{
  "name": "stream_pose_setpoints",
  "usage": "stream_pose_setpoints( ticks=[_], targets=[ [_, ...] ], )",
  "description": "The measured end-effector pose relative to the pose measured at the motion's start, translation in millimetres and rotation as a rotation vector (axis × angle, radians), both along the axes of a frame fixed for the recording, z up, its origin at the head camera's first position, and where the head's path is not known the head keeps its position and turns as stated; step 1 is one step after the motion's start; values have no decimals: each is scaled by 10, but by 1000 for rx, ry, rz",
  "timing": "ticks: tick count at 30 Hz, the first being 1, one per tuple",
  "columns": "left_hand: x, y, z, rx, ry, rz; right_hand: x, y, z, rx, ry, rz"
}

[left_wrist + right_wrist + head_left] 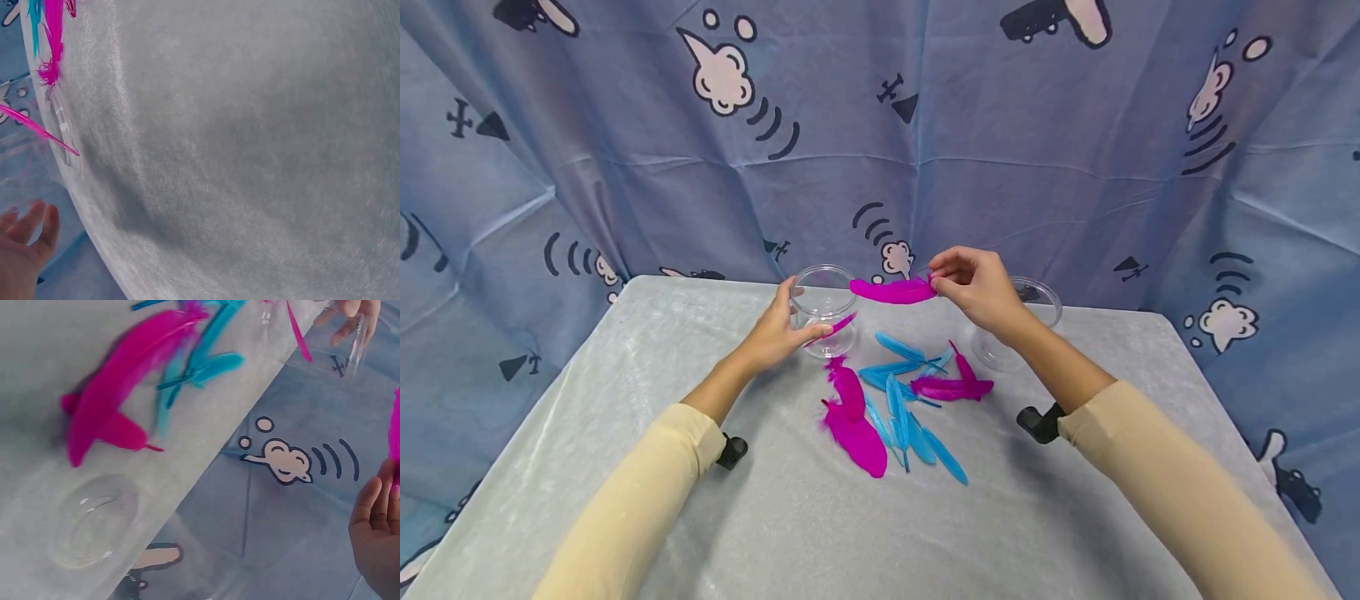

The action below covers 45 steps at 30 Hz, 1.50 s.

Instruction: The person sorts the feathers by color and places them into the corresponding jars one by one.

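Note:
My left hand point(772, 336) grips a clear plastic jar point(822, 312) by its side, thumb in front and fingers around the back. One magenta feather point(842, 323) leans inside that jar. Between thumb and fingertips, my right hand point(981, 292) pinches another magenta feather point(891, 291), which lies sideways in the air with its far end by the jar's rim. In the right wrist view the held feather point(394, 434) shows only in part at the edge. On the table, magenta feathers point(857, 442) and several blue feathers point(898, 408) are spread in front of the hands.
A second clear jar point(996, 354) stands at the right, partly hidden behind my right hand and forearm. The grey cloth-covered table point(790, 525) ends at a back edge against a blue patterned curtain point(850, 100).

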State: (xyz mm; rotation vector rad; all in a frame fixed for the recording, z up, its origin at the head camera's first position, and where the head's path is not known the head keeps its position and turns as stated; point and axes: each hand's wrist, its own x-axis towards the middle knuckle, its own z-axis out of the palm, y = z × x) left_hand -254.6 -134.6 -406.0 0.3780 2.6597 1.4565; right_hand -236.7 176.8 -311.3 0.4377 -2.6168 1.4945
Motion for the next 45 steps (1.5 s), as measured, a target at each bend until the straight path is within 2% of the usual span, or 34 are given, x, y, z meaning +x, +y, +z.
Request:
stream_pose_setpoints(
  ticks=[9, 18, 23, 35, 41, 45],
  targets=[
    [8, -18, 7, 10, 4, -4, -136, -246, 92, -21, -21, 6],
    [-13, -13, -18, 18, 5, -7, -221, -409, 100, 30, -48, -10],
    [-14, -13, -23, 16, 1, -3, -253, -519, 101, 54, -19, -24],
    [-5, -14, 15, 11, -8, -4, -263, -797, 96, 143, 10, -63],
    [3, -12, 16, 24, -6, -12, -256, -894, 84, 155, -11, -44],
    [5, -5, 13, 38, 3, -21, -259, -936, 61, 159, 5, -13]
  ],
)
